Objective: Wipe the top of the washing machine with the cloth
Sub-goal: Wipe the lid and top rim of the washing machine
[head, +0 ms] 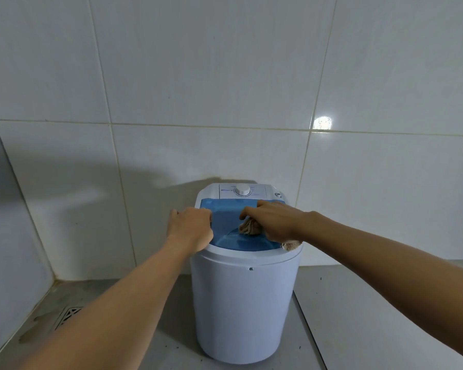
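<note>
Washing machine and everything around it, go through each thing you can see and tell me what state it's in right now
washing machine: upright on the floor, against the tiled wall.
blue lid: shut.
dial: setting too small to read.
cloth: bunched, pressed on the lid, one end hanging over the right rim.
right hand: closed on the cloth.
left hand: gripping the machine's left top edge.
floor drain: covered by its grate.
</note>
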